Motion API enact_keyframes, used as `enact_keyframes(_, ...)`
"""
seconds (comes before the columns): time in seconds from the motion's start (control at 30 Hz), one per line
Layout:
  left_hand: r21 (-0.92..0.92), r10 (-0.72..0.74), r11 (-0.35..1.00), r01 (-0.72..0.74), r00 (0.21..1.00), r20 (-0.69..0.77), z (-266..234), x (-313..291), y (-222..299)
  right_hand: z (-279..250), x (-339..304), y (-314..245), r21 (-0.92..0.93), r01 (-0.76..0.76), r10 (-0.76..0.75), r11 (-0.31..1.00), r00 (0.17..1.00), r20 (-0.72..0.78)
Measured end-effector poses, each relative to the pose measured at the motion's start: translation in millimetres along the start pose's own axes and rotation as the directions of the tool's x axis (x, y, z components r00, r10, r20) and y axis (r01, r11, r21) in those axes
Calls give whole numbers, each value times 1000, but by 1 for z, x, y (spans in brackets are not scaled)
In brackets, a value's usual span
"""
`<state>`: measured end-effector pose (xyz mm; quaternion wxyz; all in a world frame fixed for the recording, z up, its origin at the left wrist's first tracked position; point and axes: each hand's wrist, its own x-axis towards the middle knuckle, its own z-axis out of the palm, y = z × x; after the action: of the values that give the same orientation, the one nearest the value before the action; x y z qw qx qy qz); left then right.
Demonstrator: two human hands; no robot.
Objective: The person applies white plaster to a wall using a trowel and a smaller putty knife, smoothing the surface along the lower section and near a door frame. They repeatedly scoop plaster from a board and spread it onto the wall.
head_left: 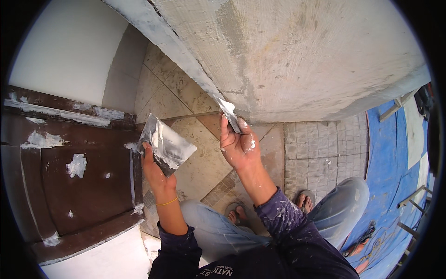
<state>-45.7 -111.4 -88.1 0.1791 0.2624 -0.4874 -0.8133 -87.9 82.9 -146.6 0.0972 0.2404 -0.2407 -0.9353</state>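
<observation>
My left hand is closed on a wide, flat putty knife whose metal blade carries a smear of white putty. In my right hand is a smaller putty knife, also with white putty on its blade. That blade is close to the lower edge of the grey plastered wall; whether it touches, I cannot tell. White specks cover my right palm and sleeve. A dark brown panelled door with several white filler patches stands left of my left hand.
Tiled floor runs between door and wall, with square paving to the right. Blue sheeting lies farther right, with metal rungs and a red-and-black tool near it. My sandalled feet are below my hands.
</observation>
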Motion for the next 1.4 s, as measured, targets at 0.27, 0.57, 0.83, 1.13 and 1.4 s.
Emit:
enact_keyframes(0.27, 35, -5, 999, 4, 999, 32, 1, 4, -4, 2, 3, 2, 31, 9, -9, 999, 1000, 3)
enact_keyframes(0.57, 31, -36, 999, 35, 999, 19, 5, 4, -4, 10, 4, -4, 31, -27, 27, 999, 1000, -3)
enact_keyframes(0.83, 36, 6, 999, -6, 1000, -6, 3, -3, -1, 27, -10, -52, 58, -97, 97, 994, 995, 9)
enact_keyframes(1.13, -11, 7, 1000, -6, 1000, 27, 2, -4, 1, 21, -53, -20, -76, -79, 83, 994, 995, 46)
enact_keyframes(1.4, -15, 0, 1000, 0, 1000, 15, 8, -13, 8, 46, -20, 10, -83, -63, 68, 995, 996, 63)
